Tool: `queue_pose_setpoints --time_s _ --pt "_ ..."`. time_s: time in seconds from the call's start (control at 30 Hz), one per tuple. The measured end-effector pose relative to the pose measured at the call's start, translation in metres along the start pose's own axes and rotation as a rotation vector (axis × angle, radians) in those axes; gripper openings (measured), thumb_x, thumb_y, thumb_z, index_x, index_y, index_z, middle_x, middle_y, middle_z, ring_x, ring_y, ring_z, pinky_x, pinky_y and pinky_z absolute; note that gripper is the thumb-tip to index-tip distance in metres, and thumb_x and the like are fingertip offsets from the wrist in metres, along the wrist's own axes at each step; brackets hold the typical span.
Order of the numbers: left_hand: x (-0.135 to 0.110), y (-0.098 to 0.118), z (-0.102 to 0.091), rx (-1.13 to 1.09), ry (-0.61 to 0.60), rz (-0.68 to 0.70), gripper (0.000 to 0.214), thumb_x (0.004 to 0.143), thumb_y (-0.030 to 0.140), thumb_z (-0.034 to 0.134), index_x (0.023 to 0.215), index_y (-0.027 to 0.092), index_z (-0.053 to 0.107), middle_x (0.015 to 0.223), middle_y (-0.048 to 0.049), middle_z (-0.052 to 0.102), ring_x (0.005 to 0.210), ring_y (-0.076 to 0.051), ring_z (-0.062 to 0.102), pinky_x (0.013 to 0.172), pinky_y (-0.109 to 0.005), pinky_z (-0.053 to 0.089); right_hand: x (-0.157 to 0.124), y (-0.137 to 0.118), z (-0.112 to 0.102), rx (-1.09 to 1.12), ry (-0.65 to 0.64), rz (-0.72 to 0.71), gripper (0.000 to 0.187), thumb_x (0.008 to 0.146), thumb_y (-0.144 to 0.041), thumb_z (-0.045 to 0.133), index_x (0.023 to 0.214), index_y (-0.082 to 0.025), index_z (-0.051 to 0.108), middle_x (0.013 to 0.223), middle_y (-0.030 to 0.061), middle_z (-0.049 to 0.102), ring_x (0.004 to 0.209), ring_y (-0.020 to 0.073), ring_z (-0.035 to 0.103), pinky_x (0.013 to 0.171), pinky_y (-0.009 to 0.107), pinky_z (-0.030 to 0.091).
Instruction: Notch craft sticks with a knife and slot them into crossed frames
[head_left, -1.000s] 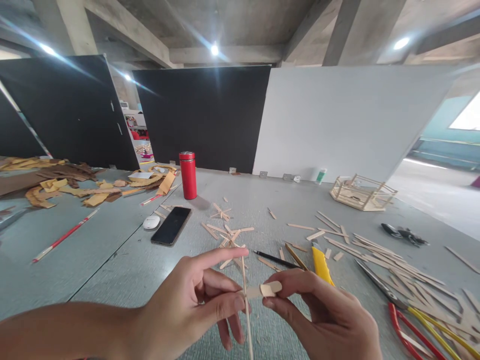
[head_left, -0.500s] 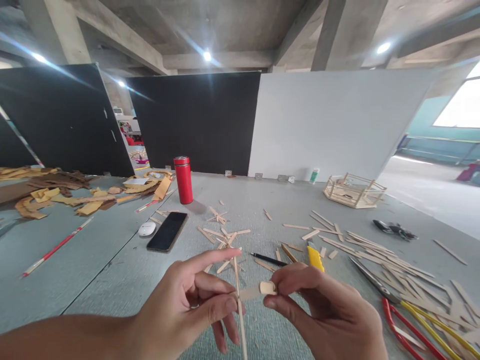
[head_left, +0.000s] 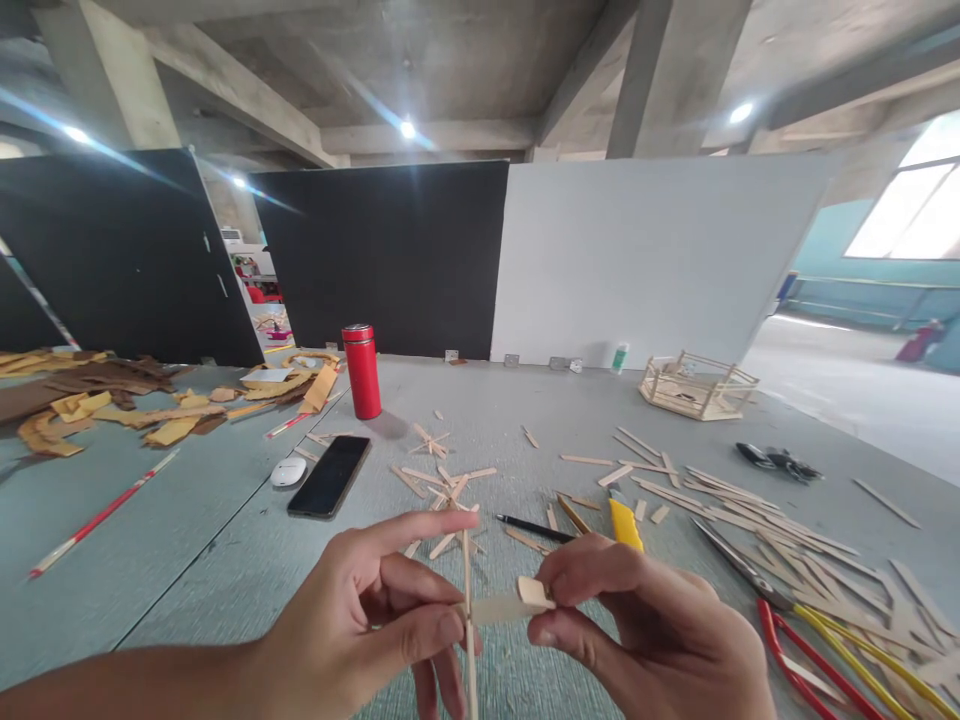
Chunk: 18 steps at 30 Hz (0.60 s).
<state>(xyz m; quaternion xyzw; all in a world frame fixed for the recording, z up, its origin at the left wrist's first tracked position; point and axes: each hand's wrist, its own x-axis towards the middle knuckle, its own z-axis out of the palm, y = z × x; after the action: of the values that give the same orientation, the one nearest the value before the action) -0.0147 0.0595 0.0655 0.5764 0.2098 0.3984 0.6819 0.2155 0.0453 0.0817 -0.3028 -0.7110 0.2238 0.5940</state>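
My left hand (head_left: 397,605) pinches a narrow wooden craft stick (head_left: 471,660), seen edge-on and pointing away from me, with the index finger stretched along its far end. From that stick a pale flat crosspiece (head_left: 499,608) runs right to my right hand (head_left: 637,625). There my right thumb and index finger are closed on a short, round-ended piece of craft stick (head_left: 532,592) at the crosspiece's end. Whether the parts are joined I cannot tell. Just beyond the hands lie crossed craft sticks (head_left: 450,488), a black pen (head_left: 534,527) and a yellow utility knife (head_left: 625,522).
Red-and-yellow-handled snips (head_left: 780,600) and many loose sticks (head_left: 772,515) lie at right. A small stick-built frame (head_left: 697,390) stands behind them. At left are a phone (head_left: 330,478), a white case (head_left: 288,472), a red flask (head_left: 361,372) and paper scraps (head_left: 172,430).
The view has tilted up slightly and shifted right. The small round-ended piece in my right fingers has turned and now stands more tilted; both hands keep their hold.
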Motion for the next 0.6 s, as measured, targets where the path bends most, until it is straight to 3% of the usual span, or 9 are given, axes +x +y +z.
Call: queue_pose_setpoints --time_s 0.13,0.23,0.3,0.43,0.6 --pt "-0.006 -0.005 0.002 0.349 0.114 0.24 0.045 0.1 0.021 0.067 0.142 0.032 0.057 0.082 -0.0002 0.081 0.064 -0.012 0.076 0.061 -0.018 0.062 -0.001 0.0 0.001 0.004 0.0 -0.018 0.019 0.078 -0.021 0.09 0.078 -0.027 0.073 0.072 -0.0034 0.075 0.065 0.0126 0.072 0.062 0.018 0.059" --pt "-0.011 -0.011 0.002 0.738 0.231 0.528 0.065 0.096 0.01 0.07 0.146 0.047 0.051 0.091 0.0065 0.083 0.07 -0.011 0.078 0.071 -0.017 0.062 -0.004 -0.001 0.003 0.01 0.022 0.027 0.021 0.076 -0.015 0.089 0.073 -0.026 0.072 0.075 -0.0024 0.077 0.065 0.0125 0.072 0.06 0.017 0.058" --pt "-0.012 -0.016 0.001 0.878 0.257 0.668 0.074 0.094 0.007 0.072 0.151 0.046 0.045 0.095 0.0064 0.084 0.074 -0.011 0.079 0.076 -0.016 0.062 -0.007 -0.002 0.006 0.047 0.025 0.122 0.022 0.077 -0.014 0.088 0.07 -0.026 0.071 0.074 -0.0022 0.076 0.062 0.012 0.07 0.056 0.018 0.057" --pt "-0.012 -0.021 0.0 0.953 0.283 0.712 0.07 0.096 0.012 0.07 0.154 0.041 0.043 0.092 0.006 0.084 0.071 -0.011 0.079 0.075 -0.014 0.061 -0.014 -0.002 0.013 0.212 0.067 0.295 0.022 0.079 -0.017 0.086 0.067 -0.025 0.069 0.073 -0.0021 0.071 0.053 0.0105 0.065 0.051 0.021 0.057" --pt "-0.012 -0.021 0.002 0.913 0.299 0.675 0.062 0.099 0.015 0.067 0.152 0.038 0.046 0.092 0.0064 0.083 0.072 -0.009 0.078 0.074 -0.013 0.061 -0.018 -0.002 0.018 0.215 0.136 0.352 0.021 0.075 -0.016 0.088 0.066 -0.024 0.07 0.078 -0.0004 0.072 0.054 0.0097 0.065 0.053 0.021 0.057"
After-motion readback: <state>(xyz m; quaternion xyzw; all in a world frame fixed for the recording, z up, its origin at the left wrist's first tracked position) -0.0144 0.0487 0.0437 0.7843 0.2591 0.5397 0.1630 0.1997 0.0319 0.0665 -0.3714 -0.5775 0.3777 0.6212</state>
